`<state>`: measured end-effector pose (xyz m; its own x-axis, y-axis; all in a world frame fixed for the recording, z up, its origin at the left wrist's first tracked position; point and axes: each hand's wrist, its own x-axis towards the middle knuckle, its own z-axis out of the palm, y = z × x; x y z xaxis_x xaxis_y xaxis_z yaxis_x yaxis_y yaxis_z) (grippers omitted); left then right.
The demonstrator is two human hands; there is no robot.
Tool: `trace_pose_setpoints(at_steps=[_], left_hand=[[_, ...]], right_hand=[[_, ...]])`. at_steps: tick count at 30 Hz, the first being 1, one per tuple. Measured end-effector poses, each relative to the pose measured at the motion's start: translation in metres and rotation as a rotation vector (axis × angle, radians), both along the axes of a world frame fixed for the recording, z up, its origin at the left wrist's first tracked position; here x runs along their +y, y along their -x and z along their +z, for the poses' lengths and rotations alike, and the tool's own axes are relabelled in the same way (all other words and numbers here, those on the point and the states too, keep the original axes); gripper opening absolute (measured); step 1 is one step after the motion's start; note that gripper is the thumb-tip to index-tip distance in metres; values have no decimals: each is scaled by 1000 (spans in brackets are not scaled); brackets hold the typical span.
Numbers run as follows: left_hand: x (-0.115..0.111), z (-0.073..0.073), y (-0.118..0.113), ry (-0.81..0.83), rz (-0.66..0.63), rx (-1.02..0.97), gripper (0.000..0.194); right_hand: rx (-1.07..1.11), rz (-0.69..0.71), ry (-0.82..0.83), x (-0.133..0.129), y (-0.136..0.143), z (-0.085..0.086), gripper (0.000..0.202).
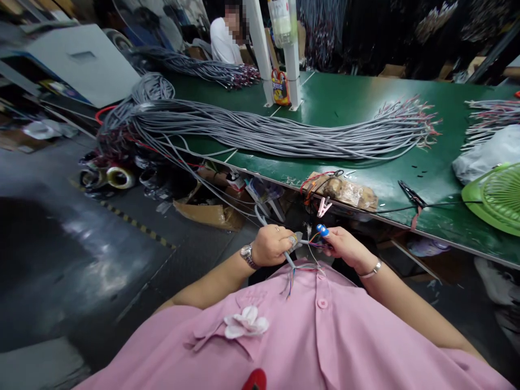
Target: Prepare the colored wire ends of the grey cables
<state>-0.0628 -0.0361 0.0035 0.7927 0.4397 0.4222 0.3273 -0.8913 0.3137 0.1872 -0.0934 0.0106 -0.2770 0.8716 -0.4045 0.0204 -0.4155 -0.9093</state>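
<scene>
My left hand [272, 245] is closed around a grey cable [288, 260], with a second cable end passing through the same grip. Out of the lower end thin coloured wires [291, 283] fan down in front of the pink shirt. A small silvery piece [298, 238] shows beside the left fingers; what it is I cannot make out. To the right, my right hand [345, 246] pinches the thin coloured wires [314, 242] of the other cable end. A blue covering [322, 230] sits at a fingertip of that hand. The exact fingertip contact is partly hidden.
A long bundle of grey cables [260, 127] lies along the green table [341, 89]. Near its edge are a taped block [345, 190], a pink clip [324, 207] and black pliers [411, 193]. A green fan [498, 197] stands right. Another person [224, 42] sits behind.
</scene>
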Motion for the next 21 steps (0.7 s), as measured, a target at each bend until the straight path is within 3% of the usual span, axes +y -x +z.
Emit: trace_pose_setpoints(at_steps=[3, 6, 9, 12, 15, 18, 21], left_hand=[[-2, -1, 0, 36, 37, -28, 14], [-5, -1, -3, 172, 84, -171, 14], [-10, -2, -8, 417, 151, -322, 22], [-13, -5, -11, 730, 275, -552, 30], [-14, -12, -9, 993, 293, -772, 36], [-17, -18, -5, 1118, 244, -839, 38], [-21, -22, -2, 1164, 174, -833, 38]], right_hand=[[11, 130, 28, -1, 7, -2, 56], [-74, 178, -96, -7, 19, -6, 46], [-263, 240, -285, -14, 27, -7, 38], [-378, 286, -446, -17, 20, 3, 37], [-406, 52, -618, -19, 11, 22, 33], [-469, -195, -826, -17, 15, 39, 23], [-541, -83, -960, -10, 30, 45, 45]])
